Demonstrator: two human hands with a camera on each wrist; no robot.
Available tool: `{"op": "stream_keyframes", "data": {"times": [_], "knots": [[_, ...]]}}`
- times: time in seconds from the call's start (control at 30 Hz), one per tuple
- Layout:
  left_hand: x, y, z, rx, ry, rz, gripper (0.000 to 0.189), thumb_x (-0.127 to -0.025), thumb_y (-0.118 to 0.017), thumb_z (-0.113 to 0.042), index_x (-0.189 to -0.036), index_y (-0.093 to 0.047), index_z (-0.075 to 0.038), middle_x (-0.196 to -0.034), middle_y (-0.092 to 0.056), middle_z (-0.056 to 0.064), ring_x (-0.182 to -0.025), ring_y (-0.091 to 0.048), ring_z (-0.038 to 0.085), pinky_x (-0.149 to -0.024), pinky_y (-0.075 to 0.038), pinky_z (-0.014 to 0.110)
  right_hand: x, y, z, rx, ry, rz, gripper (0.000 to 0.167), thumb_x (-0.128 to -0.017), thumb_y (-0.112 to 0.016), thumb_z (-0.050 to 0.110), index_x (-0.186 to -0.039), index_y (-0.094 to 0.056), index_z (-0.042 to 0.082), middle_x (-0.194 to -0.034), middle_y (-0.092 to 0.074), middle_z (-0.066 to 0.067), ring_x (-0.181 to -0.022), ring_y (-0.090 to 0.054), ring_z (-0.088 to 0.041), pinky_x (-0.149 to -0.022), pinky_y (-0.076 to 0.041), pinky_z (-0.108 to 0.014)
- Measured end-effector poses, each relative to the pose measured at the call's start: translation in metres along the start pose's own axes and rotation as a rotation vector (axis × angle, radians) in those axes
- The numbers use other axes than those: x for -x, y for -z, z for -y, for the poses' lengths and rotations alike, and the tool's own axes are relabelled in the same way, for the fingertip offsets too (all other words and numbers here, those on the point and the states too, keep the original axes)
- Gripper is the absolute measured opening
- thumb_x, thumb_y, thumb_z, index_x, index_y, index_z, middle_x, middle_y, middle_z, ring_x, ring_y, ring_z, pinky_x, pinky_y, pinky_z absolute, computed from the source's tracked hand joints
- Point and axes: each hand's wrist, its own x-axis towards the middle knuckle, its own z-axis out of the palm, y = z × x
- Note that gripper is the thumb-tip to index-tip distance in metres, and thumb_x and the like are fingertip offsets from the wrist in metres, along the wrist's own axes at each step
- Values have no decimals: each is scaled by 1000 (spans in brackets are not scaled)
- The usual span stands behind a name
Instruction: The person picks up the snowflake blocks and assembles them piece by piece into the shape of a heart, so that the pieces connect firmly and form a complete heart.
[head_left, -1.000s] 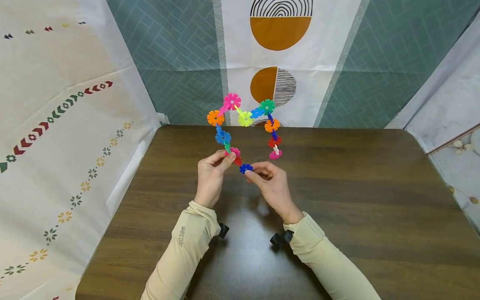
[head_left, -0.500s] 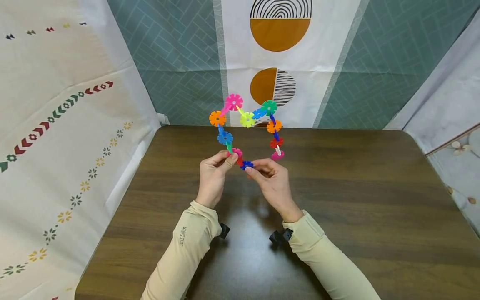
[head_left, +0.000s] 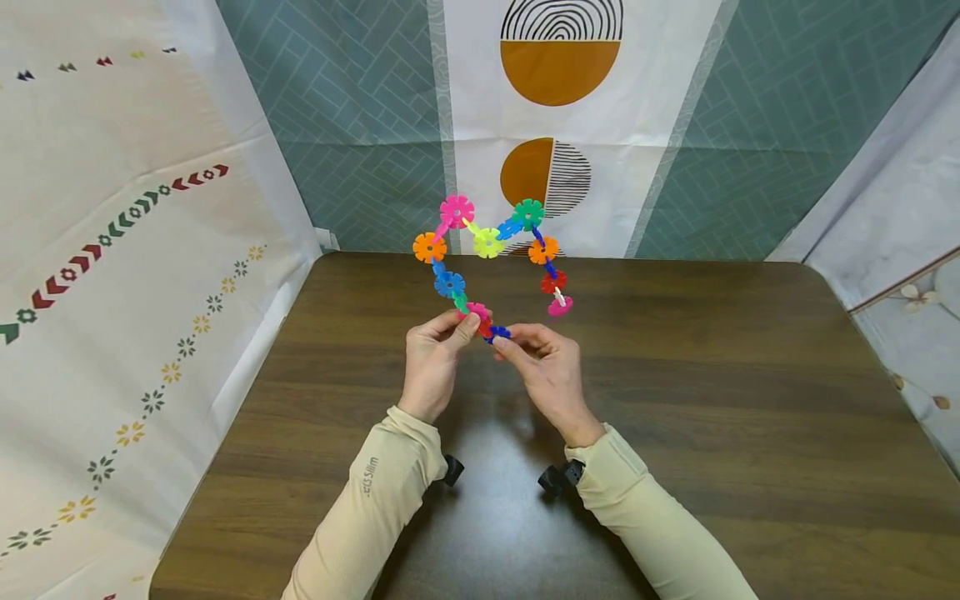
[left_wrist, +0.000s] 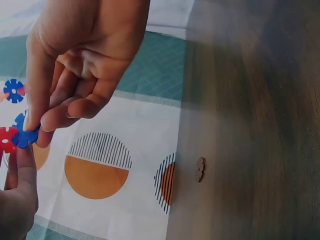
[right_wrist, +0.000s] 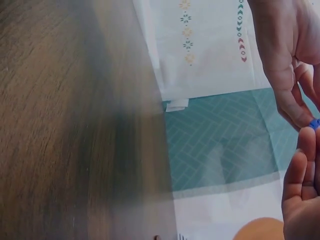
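Observation:
A chain of colourful notched linking discs (head_left: 449, 284) hangs in an open loop above the table, with pink, orange, blue, green, yellow and red pieces. My left hand (head_left: 429, 367) pinches it near one end, at the pink disc (head_left: 477, 312); just beyond the fingers is a red disc (left_wrist: 7, 140). My right hand (head_left: 551, 371) pinches a dark blue disc (head_left: 498, 334) between thumb and index finger, its edge right against the red one. The chain's other end, with a pink disc (head_left: 560, 307), dangles free at the right. Fingers partly cover the pieces where the hands meet.
A brown wooden table (head_left: 712, 400) spreads below both hands. Patterned cloth (head_left: 360, 158) hangs behind it, and white cloth (head_left: 150, 275) stands along the left side. Black wrist cameras (head_left: 552, 480) sit on the inner sides of both wrists.
The blue disc, first apart from the red end disc, has come up against it. My left hand has shifted slightly right and down, and the chain's top has swung a little left.

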Motion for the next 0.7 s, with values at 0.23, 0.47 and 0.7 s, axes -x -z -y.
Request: {"op": "stream_keyframes", "data": {"times": [0.23, 0.47, 0.7], "knots": [[1, 1, 2, 30, 13, 34, 22, -90, -68, -7, -102, -68, 11, -99, -72, 16, -92, -67, 26, -87, -53, 32, 1, 1, -3, -5, 27, 7, 17, -85, -74, 7, -99, -70, -3, -87, -70, -23, -73, -70, -30, -74, -58, -35], [-1, 4, 3, 43, -7, 93, 20, -92, -65, -7, -104, -66, 10, -106, -69, 23, -97, -68, 36, -96, -49, 47, -4, 7, -6, 101, -8, 81, 22, -87, -74, 18, -104, -69, 5, -93, -71, -13, -80, -69, -26, -77, -58, -39], [-3, 11, 2, 69, -14, 51, 23, -92, -66, -9, -103, -65, 11, -104, -70, 21, -100, -67, 39, -99, -47, 43, -27, 30, -20, 653, -250, 355, 45, -92, -67, 36, -125, -60, 6, -118, -63, -11, -100, -61, -23, -87, -53, -39]]}}
